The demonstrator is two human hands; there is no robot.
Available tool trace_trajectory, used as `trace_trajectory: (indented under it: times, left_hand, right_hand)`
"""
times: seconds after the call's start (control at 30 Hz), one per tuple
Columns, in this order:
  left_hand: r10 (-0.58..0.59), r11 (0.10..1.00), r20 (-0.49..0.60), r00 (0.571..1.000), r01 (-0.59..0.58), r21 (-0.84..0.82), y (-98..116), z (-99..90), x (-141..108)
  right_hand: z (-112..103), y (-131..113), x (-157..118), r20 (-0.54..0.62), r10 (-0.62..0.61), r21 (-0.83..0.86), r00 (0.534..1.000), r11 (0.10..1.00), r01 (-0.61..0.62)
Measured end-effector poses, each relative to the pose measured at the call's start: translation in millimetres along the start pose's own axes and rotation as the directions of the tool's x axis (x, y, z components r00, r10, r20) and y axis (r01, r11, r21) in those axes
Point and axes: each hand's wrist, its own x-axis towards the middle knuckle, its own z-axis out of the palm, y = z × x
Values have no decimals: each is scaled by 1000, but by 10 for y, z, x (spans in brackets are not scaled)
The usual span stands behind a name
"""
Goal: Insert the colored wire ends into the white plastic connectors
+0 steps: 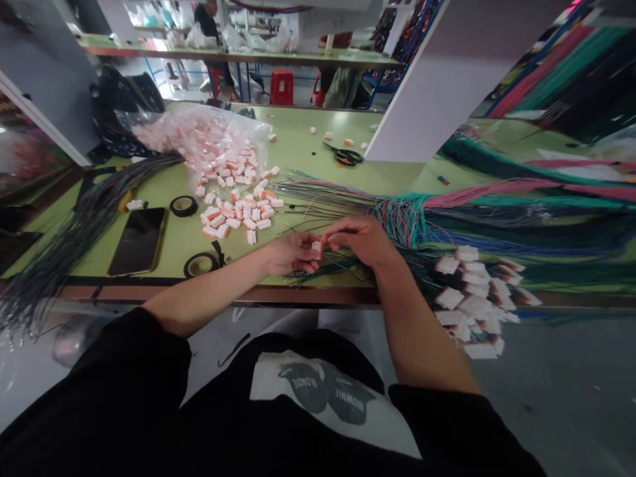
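Near the table's front edge, my left hand [294, 254] holds a small white and orange connector housing [317, 246] between thumb and fingers. My right hand [358, 238] is closed in a pinch right at the connector's side. What lies between its fingertips is too small to make out. Thin wires [342, 199] with bare ends lie behind and beneath both hands. Loose connector housings [241, 213] are piled to the left of them, spilling from a clear plastic bag [223, 132].
Bundled pink, green and blue wires [472, 199] stretch rightward. Wired connectors [474, 291] hang over the front edge. At left are a phone [138, 242], tape rolls [183, 206] and grey wires [94, 212]. Scissors [345, 156] lie before a white post [437, 79].
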Motion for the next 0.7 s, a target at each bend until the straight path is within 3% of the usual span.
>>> trace_trajectory:
  times: [0.13, 0.3, 0.7]
  left_hand:
    - [14, 1000, -10, 1000, -14, -16, -9, 1, -9]
    - [13, 1000, -35, 999, -13, -5, -4, 28, -27]
    - [26, 1000, -56, 998, -26, 7, -38, 14, 0]
  right_hand:
    - [-25, -54, -148, -114, -18, -226, 993, 974, -8]
    - [-5, -103, -269, -93, -51, -518, 994, 855, -5]
    - [45, -103, -282, -24, -14, -683, 1000, 730, -6]
